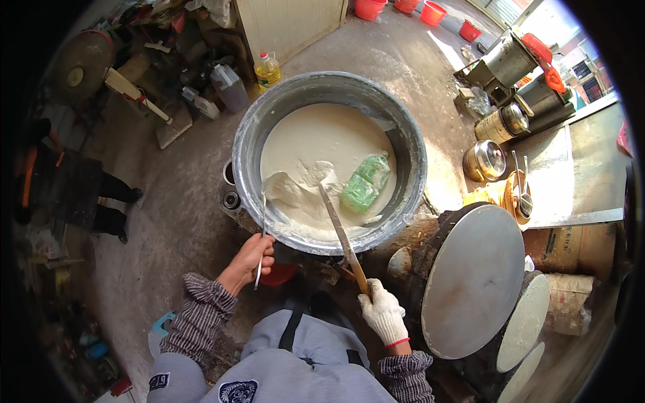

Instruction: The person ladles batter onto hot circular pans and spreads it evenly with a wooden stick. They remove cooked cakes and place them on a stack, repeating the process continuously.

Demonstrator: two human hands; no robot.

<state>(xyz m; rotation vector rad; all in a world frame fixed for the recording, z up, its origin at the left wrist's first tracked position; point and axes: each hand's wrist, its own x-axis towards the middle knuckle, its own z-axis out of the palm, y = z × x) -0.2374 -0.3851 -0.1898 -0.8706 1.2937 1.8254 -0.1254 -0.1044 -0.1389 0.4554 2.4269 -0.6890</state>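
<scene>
A large metal tub (pixel 418 151) of thick, pale batter (pixel 322 128) stands before me. My bare left hand (pixel 252 257) grips a thin metal utensil (pixel 263 221) at the tub's near left edge; its upper end reaches inside the rim. My right hand (pixel 384 310), in a white knitted glove, is closed around a long wooden stick (pixel 337 221) that slants over the near rim, its far end at a raised mound of batter. A green plastic bottle or wrapped bundle (pixel 367 182) lies partly sunk in the batter, right of the stick and not touching either hand.
Round flat griddles (pixel 473 282) stand close at my right. Behind them are lidded pots (pixel 485 160) and a metal-topped table (pixel 554 171). An oil jug (pixel 267 70) is beyond the tub, with red buckets (pixel 432 12) farther back. Another person's legs (pixel 113 201) show at far left.
</scene>
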